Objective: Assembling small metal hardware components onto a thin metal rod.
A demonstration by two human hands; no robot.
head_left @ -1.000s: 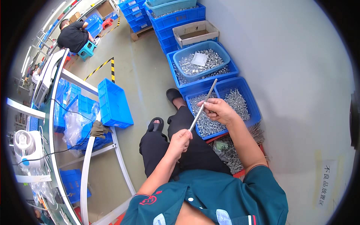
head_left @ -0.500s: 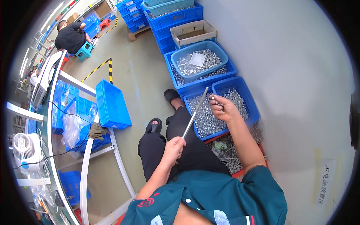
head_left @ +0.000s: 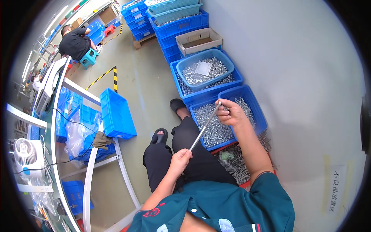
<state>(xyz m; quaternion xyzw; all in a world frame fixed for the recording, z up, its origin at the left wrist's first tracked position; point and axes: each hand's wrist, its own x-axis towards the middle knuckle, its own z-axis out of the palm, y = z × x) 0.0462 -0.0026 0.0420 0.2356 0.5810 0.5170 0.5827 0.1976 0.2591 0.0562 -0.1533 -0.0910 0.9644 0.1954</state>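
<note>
Because the long thin metal rod [head_left: 204, 126] is held at both ends, it runs as a slant across the middle of the frame, low end at the left hand [head_left: 180, 159] and high end at the right hand [head_left: 231, 113]. The left fingers are pinched round the low end above the person's lap; the right fingers are curled and pressed together at the top end, seemingly on a small part there, though that is too small to tell. That top end hangs over the blue crate of small silvery parts [head_left: 255, 106] right of centre, probably so that parts stay within easy reach. Just above it a light-blue tub of similar parts [head_left: 228, 63] sits in another blue crate, with a cardboard box [head_left: 199, 40] beyond. A bundle of metal rods [head_left: 237, 164] lies on the floor beside the right forearm. At left stand a white-framed table [head_left: 91, 170], a blue crate [head_left: 116, 114] and a small fan [head_left: 25, 152]; a seated co-worker [head_left: 75, 42] is at upper left.
</note>
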